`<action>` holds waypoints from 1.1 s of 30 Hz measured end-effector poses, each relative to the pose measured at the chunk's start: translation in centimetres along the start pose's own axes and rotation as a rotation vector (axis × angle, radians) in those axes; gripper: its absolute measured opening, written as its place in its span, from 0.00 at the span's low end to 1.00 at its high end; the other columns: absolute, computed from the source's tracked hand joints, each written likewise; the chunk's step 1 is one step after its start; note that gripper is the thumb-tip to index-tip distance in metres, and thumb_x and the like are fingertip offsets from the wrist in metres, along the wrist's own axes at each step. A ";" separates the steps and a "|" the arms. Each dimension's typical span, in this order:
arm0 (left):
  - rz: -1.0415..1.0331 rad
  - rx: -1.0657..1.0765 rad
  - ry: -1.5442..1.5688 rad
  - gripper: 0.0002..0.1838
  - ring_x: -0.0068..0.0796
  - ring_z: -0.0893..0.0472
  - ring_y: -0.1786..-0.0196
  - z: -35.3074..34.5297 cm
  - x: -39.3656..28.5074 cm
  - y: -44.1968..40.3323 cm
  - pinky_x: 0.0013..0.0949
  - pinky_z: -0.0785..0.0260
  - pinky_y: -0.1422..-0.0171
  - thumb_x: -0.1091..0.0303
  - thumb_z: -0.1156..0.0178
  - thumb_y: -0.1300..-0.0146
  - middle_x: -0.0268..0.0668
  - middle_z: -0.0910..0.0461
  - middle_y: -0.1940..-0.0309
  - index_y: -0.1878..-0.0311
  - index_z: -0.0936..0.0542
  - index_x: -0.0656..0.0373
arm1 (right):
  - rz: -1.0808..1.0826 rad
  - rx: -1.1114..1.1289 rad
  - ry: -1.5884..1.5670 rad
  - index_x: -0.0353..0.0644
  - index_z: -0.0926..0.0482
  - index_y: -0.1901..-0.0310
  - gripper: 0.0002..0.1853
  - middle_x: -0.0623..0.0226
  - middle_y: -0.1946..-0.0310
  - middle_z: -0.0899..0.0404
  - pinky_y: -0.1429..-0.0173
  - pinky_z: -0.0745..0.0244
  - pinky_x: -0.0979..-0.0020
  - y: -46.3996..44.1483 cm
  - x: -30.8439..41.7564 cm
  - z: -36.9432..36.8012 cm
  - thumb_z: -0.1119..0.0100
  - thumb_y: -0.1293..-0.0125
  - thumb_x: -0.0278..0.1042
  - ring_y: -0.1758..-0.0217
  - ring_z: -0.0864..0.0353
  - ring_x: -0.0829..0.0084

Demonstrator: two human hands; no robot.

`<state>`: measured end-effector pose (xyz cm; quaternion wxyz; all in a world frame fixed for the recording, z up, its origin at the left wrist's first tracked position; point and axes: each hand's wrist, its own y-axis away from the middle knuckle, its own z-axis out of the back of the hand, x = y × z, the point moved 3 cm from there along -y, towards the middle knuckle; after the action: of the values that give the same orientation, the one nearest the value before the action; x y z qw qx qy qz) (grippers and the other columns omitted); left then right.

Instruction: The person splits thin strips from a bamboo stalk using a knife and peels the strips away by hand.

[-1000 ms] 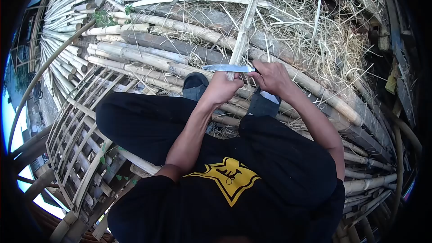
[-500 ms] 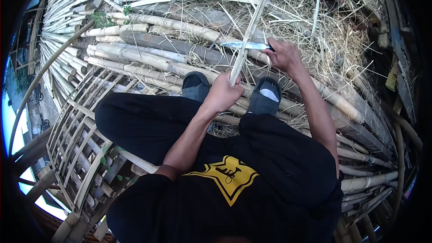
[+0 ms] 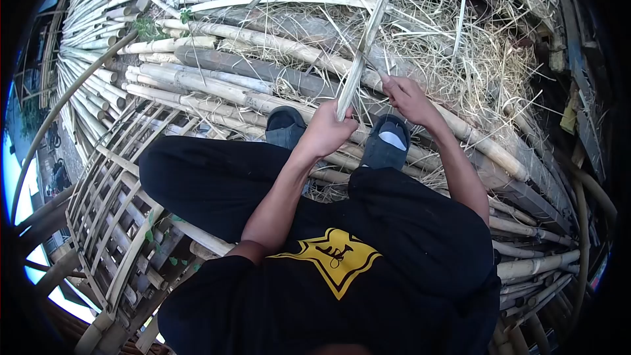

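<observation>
My left hand (image 3: 328,130) is closed around the lower end of a split bamboo strip (image 3: 357,72), which slants up and away to the top of the view. My right hand (image 3: 409,101) is closed on the handle of a knife (image 3: 374,67), just right of the strip. The blade is seen nearly edge-on and is hard to make out; it lies by the strip's middle, and I cannot tell whether it touches. Below the hands are my feet in dark sandals (image 3: 386,146).
Bamboo poles (image 3: 276,43) lie across the ground in front of me. Thin shavings (image 3: 486,59) are heaped at the upper right. A woven bamboo lattice (image 3: 118,223) stands at the left, and a curved pole (image 3: 72,92) rises beside it.
The knife has turned from lying flat across the strip to nearly edge-on. My right hand has shifted slightly down, and the strip has moved a little upward.
</observation>
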<state>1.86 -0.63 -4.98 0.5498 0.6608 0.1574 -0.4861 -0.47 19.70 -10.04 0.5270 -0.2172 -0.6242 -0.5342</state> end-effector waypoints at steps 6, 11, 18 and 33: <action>-0.080 -0.104 -0.158 0.04 0.15 0.34 0.76 0.3 0.6 -0.2 0.27 0.39 0.74 0.76 0.43 0.45 0.29 0.31 0.79 0.70 0.30 0.61 | 0.323 -0.108 0.634 0.38 0.32 0.61 0.17 0.49 0.82 0.27 0.72 0.33 0.51 3.6 3.9 -4.1 0.54 0.27 0.47 0.78 0.27 0.43; 0.015 -0.033 -0.165 0.06 0.21 0.31 0.76 -0.4 3.7 1.3 0.32 0.36 0.71 0.74 0.43 0.46 0.36 0.30 0.81 0.72 0.30 0.62 | -0.278 -0.833 0.825 0.35 0.26 0.59 0.25 0.54 0.79 0.21 0.69 0.27 0.51 -1.1 0.1 17.3 0.67 0.24 0.50 0.74 0.19 0.51; -0.027 -0.050 -0.068 0.06 0.11 0.35 0.79 -0.5 1.6 -0.3 0.22 0.44 0.77 0.75 0.41 0.42 0.24 0.33 0.81 0.68 0.30 0.58 | 0.177 -0.894 0.440 0.35 0.27 0.64 0.29 0.61 0.84 0.36 0.72 0.41 0.65 3.6 6.4 13.5 0.60 0.26 0.59 0.78 0.37 0.73; -0.151 -0.258 -0.411 0.06 0.38 0.23 0.77 -0.6 1.0 0.2 0.38 0.32 0.69 0.75 0.45 0.45 0.47 0.24 0.80 0.67 0.24 0.69 | 0.272 -0.125 0.649 0.38 0.31 0.61 0.17 0.49 0.86 0.27 0.73 0.32 0.47 3.9 3.0 -4.7 0.54 0.28 0.47 0.79 0.25 0.44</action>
<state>2.79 -0.48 -5.77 0.6121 0.4589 0.1518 -0.6258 3.72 15.89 -6.22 0.7499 -0.1491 -0.3560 -0.5374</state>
